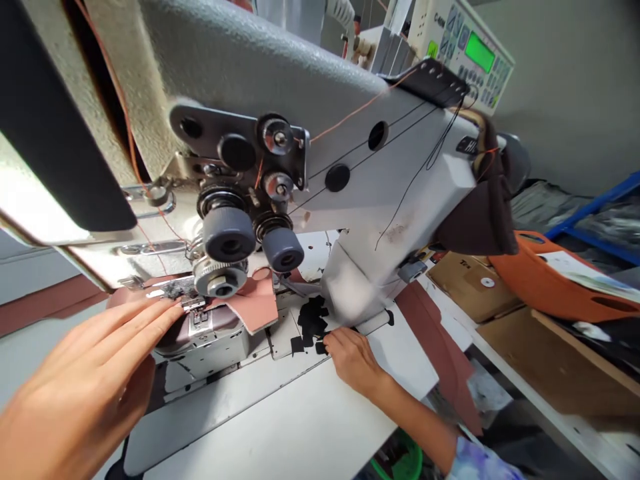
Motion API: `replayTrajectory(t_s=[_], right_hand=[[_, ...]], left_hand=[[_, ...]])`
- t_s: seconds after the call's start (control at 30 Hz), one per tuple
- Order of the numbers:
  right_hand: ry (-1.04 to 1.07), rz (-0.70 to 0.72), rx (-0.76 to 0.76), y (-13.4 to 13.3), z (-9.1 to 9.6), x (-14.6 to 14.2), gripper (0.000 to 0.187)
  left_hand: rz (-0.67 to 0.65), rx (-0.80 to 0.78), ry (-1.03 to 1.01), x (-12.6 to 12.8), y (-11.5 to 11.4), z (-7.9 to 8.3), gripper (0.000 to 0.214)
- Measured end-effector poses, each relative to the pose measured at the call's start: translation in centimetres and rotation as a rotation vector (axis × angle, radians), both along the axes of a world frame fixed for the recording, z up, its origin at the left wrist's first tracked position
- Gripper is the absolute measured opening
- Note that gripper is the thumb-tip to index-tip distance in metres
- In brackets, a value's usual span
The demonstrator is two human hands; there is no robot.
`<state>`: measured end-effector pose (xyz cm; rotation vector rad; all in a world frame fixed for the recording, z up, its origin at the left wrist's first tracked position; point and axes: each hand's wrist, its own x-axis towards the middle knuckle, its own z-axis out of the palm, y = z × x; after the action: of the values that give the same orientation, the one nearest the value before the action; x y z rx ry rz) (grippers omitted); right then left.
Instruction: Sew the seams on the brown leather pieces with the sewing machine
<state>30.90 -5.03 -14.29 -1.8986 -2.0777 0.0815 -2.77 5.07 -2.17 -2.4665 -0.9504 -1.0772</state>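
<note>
My left hand (103, 363) lies stretched out with its fingers flat on a pink leather-like piece (257, 303), beside the presser foot (194, 304) of a sewing machine (240, 80). Part of the piece is hidden behind the machine's knobs and my fingers. To the right, my right hand (353, 360) is closed in a pinch on a small black piece (321, 347) at the edge of a loose heap of black pieces (313, 317). The heap rests on the machine bed near the base of the column.
Larger pink pieces (440, 347) hang at the table's right edge, and more lie at far left. On a side shelf stand cardboard boxes (463, 287) and an orange tray (550, 280). A control panel (463, 50) sits above. Below is a green bin (413, 460).
</note>
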Motion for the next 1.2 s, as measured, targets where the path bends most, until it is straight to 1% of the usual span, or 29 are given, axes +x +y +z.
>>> replayTrajectory(t_s=[0.07,0.13,0.17,0.2,0.27,0.3,0.37,0.43,0.47,0.57,0.7,0.8,0.87,0.97,1.07,1.2], right_hand=[[0.044,0.045,0.026,0.7,-0.1,-0.8,0.016],[0.129,0.045,0.056,1.4,0.2,-1.4,0.009],[0.183,0.034,0.069,1.7,0.4,-1.6,0.007],[0.240,0.019,0.076,1.9,0.8,-2.0,0.006],[0.360,-0.012,0.063,2.2,1.5,-2.7,0.007],[0.424,-0.024,0.038,2.3,1.8,-3.1,0.008],[0.565,-0.036,-0.042,2.2,2.2,-3.9,0.011],[0.710,-0.027,-0.132,2.2,2.3,-4.6,0.014],[0.776,-0.019,-0.169,2.2,2.2,-4.9,0.016],[0.919,-0.023,-0.223,2.5,1.8,-5.4,0.019],[1.042,-0.066,-0.259,3.0,1.6,-5.5,0.026],[1.103,-0.107,-0.293,3.1,1.5,-5.5,0.032],[1.112,-0.139,-0.300,3.2,1.3,-5.4,0.033],[1.089,-0.162,-0.292,3.2,1.1,-5.2,0.027],[1.049,-0.111,-0.270,3.1,1.1,-5.0,0.022],[0.992,-0.032,-0.225,2.6,2.0,-5.3,0.020]], left_hand=[[0.000,0.055,-0.002,0.2,-1.2,-1.0,0.038],[-0.018,0.056,-0.069,1.3,-3.3,-2.5,0.048],[-0.134,0.004,-0.091,2.3,-4.5,-3.6,0.047],[-0.226,-0.136,-0.184,3.5,-5.5,-4.7,0.045],[-0.247,-0.598,-0.452,6.5,-6.9,-7.1,0.028],[-0.240,-0.711,-0.460,8.1,-7.2,-8.2,0.025],[-0.211,-0.884,-0.491,10.7,-6.8,-9.9,0.026],[-0.188,-1.019,-0.518,12.4,-6.0,-10.9,0.031],[-0.178,-1.079,-0.532,12.9,-5.6,-11.3,0.029],[-0.149,-1.220,-0.550,13.4,-4.9,-11.7,0.018],[-0.128,-1.338,-0.573,13.0,-4.6,-11.9,0.026],[-0.151,-1.374,-0.607,12.8,-4.6,-11.9,0.026],[-0.167,-1.365,-0.650,12.7,-4.7,-11.7,0.024],[-0.193,-1.331,-0.728,12.7,-5.0,-11.2,0.022],[-0.230,-1.335,-0.791,12.7,-5.0,-10.9,0.023],[-0.320,-1.433,-0.875,12.6,-4.6,-10.9,0.020]])
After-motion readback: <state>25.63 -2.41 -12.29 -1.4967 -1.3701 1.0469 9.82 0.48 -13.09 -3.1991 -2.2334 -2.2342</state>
